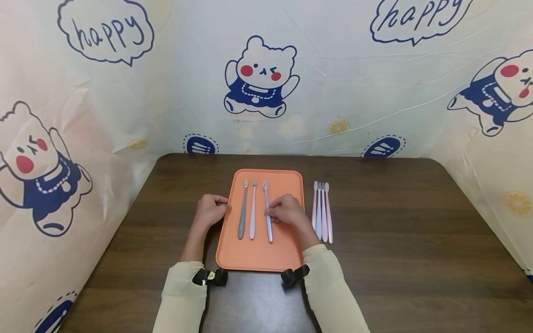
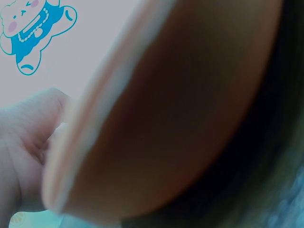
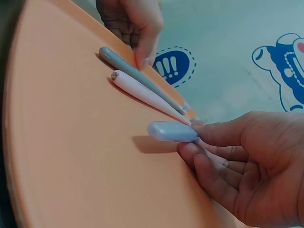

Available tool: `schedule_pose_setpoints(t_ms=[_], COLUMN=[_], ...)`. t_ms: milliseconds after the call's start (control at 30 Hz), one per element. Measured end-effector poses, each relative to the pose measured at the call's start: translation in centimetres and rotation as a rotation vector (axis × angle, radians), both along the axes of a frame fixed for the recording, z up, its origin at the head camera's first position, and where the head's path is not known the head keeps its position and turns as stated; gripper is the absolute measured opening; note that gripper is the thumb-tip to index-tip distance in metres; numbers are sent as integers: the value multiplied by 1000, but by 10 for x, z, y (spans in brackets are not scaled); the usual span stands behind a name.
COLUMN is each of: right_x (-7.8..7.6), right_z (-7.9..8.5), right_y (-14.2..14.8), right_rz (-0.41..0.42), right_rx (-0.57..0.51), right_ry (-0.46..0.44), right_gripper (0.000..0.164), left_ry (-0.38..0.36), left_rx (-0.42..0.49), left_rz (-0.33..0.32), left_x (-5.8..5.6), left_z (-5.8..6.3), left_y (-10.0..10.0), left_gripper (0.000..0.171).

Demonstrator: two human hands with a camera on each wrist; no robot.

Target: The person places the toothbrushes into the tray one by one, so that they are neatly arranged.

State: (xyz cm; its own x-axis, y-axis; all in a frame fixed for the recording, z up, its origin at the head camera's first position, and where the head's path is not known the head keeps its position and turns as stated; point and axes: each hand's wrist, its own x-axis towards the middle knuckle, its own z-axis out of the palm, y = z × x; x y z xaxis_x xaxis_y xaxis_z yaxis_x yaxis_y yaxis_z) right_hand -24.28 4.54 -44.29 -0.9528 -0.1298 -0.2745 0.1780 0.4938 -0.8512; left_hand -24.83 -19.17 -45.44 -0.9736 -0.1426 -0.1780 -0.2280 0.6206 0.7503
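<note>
An orange tray (image 1: 283, 254) lies on the dark table before me. My left hand (image 1: 211, 210) pinches its left rim between thumb and fingers; blurred tray wall fills much of the left wrist view. Above the tray my right hand (image 1: 287, 210) pinches a pale lavender-blue toothbrush (image 1: 269, 229) by its handle, bristle end pointing away from me. In the right wrist view, the toothbrush's rounded handle end casts a shadow on the tray. Left of it, a grey toothbrush (image 1: 242, 217) and a pale pink toothbrush (image 1: 252, 222) lie side by side on the tray.
Right of the tray, several pink and light blue toothbrushes (image 1: 325, 217) lie in a close row on the table (image 1: 395, 240). Behind the table hangs a pale curtain (image 1: 329, 83) printed with bears.
</note>
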Motion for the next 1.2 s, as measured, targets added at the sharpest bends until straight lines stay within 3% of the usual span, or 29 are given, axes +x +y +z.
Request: schedule_pose_setpoints(t_ms=[700,1200], right_x=[0,3], right_z=[-1,0], right_y=[-17,-15], right_rz=[-40,-22], right_rx=[26,33], right_ry=[8,21], right_gripper=[9,13], left_ry=[23,-7], left_rx=[-4,8], left_rz=[-6,-13], left_x=[0,0], left_z=[0,1], left_y=[0,0], left_gripper=[28,30])
